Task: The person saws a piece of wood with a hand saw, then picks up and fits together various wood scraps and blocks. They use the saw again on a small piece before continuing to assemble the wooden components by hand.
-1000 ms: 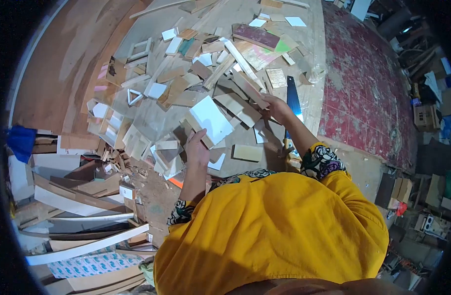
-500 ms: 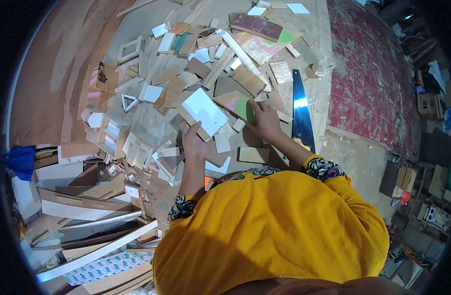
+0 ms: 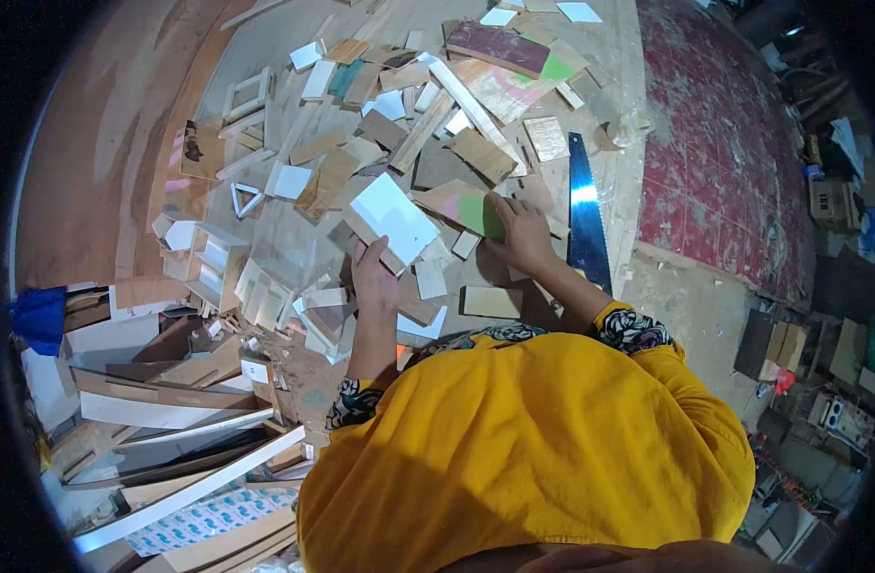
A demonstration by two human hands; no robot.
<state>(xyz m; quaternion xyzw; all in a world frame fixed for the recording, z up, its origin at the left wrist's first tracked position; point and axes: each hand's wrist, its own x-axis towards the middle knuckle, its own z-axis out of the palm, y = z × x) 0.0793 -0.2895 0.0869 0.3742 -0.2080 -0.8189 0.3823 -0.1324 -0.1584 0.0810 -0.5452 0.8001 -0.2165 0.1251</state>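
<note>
My left hand grips the lower edge of a white-faced rectangular block, thumb on its top face. To the right, my right hand has its fingers closed on the right end of a flat board with green and pink paint. The board's left end lies near the white-faced block. Below my right hand rests a pale rectangular block. A handsaw lies to the right of my right hand, its blade pointing away from me.
Many wood offcuts cover the work surface, among them a dark red board and a long white strip. Small wooden frames stand at the left. Long boards are piled at the lower left. A red sheet lies at the right.
My right hand has shifted slightly right and toward me, and the painted board has moved a little with it. My left hand keeps its hold on the white-faced block.
</note>
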